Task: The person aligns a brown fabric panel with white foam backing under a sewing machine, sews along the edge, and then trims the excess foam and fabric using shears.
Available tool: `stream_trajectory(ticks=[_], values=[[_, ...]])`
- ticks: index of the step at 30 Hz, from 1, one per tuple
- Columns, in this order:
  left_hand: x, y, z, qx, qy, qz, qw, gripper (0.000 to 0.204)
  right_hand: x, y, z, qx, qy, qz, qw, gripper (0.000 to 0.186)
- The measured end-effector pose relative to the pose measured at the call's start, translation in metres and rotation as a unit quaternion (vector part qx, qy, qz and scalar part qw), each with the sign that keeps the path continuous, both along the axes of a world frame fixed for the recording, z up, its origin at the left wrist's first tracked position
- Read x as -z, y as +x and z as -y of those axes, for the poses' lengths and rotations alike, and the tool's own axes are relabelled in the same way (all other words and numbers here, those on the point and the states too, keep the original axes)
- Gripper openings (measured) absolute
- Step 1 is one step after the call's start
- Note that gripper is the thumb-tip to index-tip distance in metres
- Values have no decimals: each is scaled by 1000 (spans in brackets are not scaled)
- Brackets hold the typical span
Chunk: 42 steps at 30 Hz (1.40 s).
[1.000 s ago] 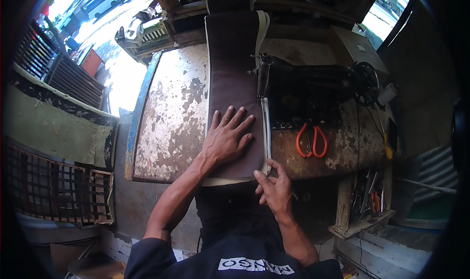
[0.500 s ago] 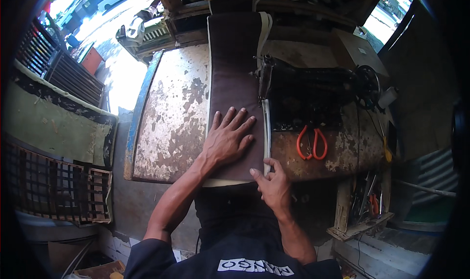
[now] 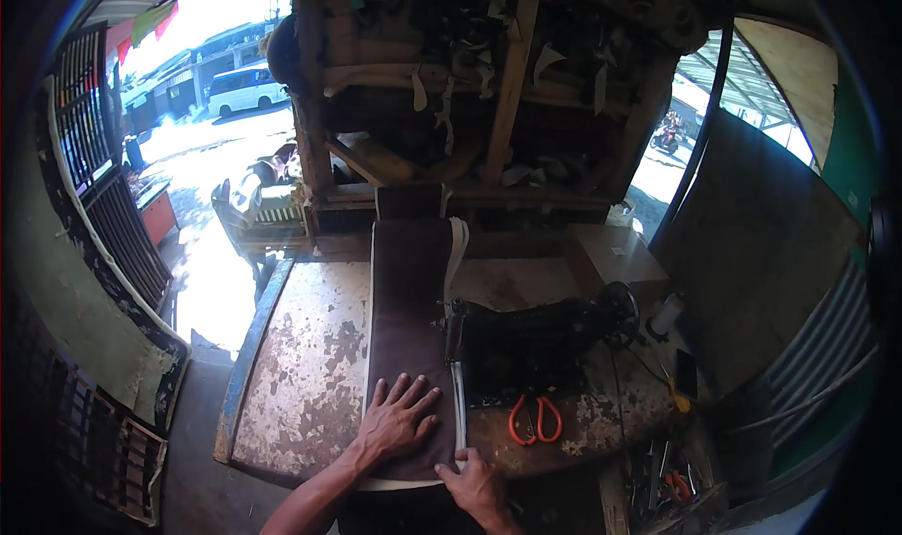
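A long dark brown padded strip (image 3: 408, 291) with pale edging lies lengthwise over the worn worktable (image 3: 301, 347), under the left end of a black sewing machine (image 3: 526, 338). My left hand (image 3: 399, 420) rests open on the strip, fingers spread toward the machine. My right hand (image 3: 467, 486) is closed on the narrow white edging (image 3: 459, 413) at the strip's front right corner, below the needle area. Orange-handled scissors (image 3: 550, 420) lie on the table to the right of the edging.
A wooden rack (image 3: 507, 65) with fabric scraps stands behind the table. A thread cone (image 3: 665, 314) is at right, above a side tool holder (image 3: 667, 488). Grilles and panels (image 3: 113, 225) line the left; a white van (image 3: 246, 89) is on the street outside.
The view has tilted up, showing more of the rack and street and shifting the table lower in the picture. My hands stay in much the same places on the strip.
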State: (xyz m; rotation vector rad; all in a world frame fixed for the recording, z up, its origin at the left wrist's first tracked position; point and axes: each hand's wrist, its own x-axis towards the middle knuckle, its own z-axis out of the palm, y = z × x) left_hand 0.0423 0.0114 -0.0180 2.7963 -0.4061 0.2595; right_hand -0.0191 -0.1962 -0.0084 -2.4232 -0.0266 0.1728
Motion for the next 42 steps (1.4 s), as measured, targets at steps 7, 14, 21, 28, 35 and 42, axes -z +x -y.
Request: stream_trajectory(ticks=[7,14,21,28,35,42], values=[[0,2,-1,-9,3,-41,999,59,-14,4,20,11,128,-219,967,34],[-7,-55,13,3,-21,-45,999,54,-13,-34,26,-53,145,190,970,16],[-7,-63,14,-8,4,-58,998,58,-1,-40,27,-122,43,303,944,33],[-15,-63,17,-13,15,-69,997,59,-9,1,28,-223,7,327,918,38],[-11,-62,16,-11,12,-70,997,60,-13,-8,41,-283,-20,270,920,37],[-16,-60,16,-11,19,-82,996,62,1,-35,36,-257,-93,246,930,55]])
